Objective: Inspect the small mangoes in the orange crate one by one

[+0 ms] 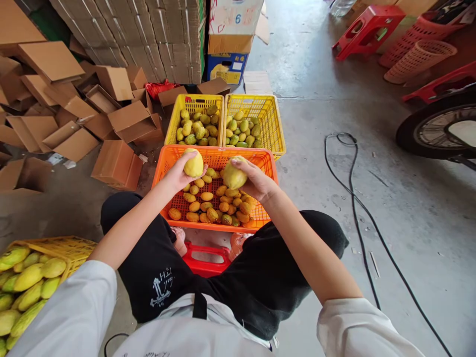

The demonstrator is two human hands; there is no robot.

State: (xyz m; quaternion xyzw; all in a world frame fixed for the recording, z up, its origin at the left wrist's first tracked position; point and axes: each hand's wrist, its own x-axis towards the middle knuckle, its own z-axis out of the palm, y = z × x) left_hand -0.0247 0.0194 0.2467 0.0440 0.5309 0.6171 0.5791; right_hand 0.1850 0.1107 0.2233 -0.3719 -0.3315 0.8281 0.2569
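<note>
Two large yellow melons were held over the far half of the orange crate, one per hand, well apart. Left grip: clamped on the left melon, left of crate centre; thumb on top, fingers underneath, left hand. Long axis was pointed roughly away from the body. Right grip: clamped on the right melon, right of crate centre, right hand. Thumb was laid over its top; other fingers mostly hidden, long axis not readable. Smaller orange-yellow melons were spread below both grips on the orange crate's floor. Beyond its far rim, the left yellow crate was nearer the left hand, the right yellow crate nearer the right.
</note>
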